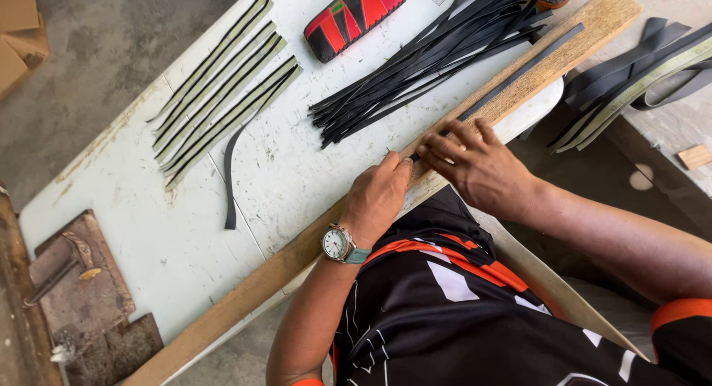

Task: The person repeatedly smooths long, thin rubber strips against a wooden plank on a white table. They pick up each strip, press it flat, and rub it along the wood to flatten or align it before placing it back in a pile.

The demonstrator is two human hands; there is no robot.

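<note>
Blade risk, as I judge it: left hand (377, 195), fist closed on a small tool, meets right hand (475, 162), fingers spread flat pinning strip (519, 74) on board (297, 256); a slip could nick them.

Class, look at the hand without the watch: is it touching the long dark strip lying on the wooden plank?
Touching. The head view shows the right hand pressed flat, its fingertips resting on the long dark strip that lies along the wooden plank.

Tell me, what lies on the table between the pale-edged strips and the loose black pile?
In the head view, one curved black strip lies between the pale-edged strips and the black pile; otherwise bare white table.
</note>
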